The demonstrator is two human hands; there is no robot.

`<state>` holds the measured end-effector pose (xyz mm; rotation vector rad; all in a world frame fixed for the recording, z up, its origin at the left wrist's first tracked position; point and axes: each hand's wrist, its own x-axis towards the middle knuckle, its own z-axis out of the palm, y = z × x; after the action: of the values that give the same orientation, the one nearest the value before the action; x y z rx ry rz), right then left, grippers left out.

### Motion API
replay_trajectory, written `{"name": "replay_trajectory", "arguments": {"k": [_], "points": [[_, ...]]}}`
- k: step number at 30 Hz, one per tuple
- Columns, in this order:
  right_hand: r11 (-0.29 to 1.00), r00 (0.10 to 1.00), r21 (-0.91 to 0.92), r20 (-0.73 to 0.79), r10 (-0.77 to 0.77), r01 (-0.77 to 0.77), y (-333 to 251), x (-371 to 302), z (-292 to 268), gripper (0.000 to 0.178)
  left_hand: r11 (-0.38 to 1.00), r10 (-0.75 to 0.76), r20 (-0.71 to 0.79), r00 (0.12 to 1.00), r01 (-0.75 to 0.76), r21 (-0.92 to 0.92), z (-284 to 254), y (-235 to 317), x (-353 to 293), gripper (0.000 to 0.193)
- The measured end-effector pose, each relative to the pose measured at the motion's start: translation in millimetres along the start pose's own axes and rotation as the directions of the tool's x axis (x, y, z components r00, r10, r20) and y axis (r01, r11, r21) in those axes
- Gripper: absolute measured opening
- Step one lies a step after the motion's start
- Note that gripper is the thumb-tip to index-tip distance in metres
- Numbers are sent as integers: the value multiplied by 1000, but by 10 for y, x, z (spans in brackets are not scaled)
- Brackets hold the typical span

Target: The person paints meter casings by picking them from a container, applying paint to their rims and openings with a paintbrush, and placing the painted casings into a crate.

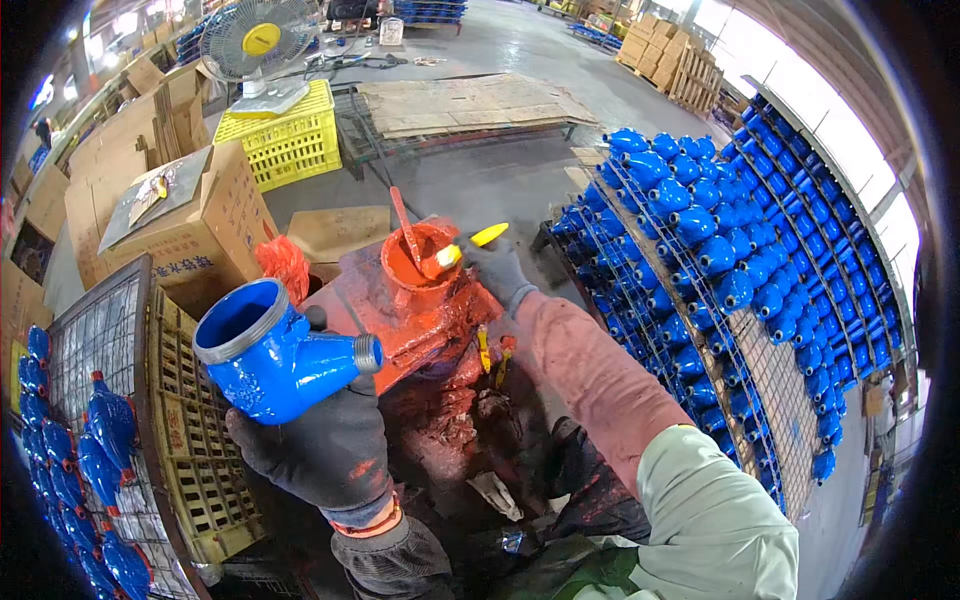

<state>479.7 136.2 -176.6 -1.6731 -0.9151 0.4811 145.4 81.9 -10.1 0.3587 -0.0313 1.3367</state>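
My left hand [335, 455], in a dark glove with red smears, is closed around a glossy blue water meter body [285, 375]. Its wide round threaded mouth faces up, and a narrower threaded end points right. My right hand [497, 268], in a grey glove, grips a paintbrush [489, 235] with a yellow handle. The brush's pale tip is at the rim of a red-coated pot [408, 292] holding red paint. A red stick [404, 222] leans in that pot. The pot stands on a stand thickly caked with red paint [440, 330].
Blue bodies fill a tiered wire rack [700, 345] on the right. More, with red ends, lie on a mesh rack [105, 300] at left, beside a yellowish plastic crate [195, 440]. A cardboard box [215, 215] and a fan [255, 45] on a yellow crate [290, 140] stand beyond.
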Motion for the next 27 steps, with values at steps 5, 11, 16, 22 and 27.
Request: {"name": "replay_trajectory", "arguments": {"k": [5,11,16,22,27], "points": [[946,977,279,-86,196,-165,-388,-389,-344,26,981,-110,77,991,121,-151,-30,-27,-66,61],[891,985,446,-92,142,-87,-358,-722,-574,34,989,-146,119,982,140,57,-150,-225,-165,78],[506,973,843,83,214,-183,-1394,-1286,-714,32,576,76,148,986,-165,801,-175,-558,-408,100],[684,938,646,-284,-197,339,-1892,-1786,-1068,38,257,-84,405,910,-373,891,-77,-684,-510,105],[729,713,193,-477,-515,656,-1954,-1946,-1125,45,30,-185,580,793,-585,810,-65,-806,-512,102]]}}
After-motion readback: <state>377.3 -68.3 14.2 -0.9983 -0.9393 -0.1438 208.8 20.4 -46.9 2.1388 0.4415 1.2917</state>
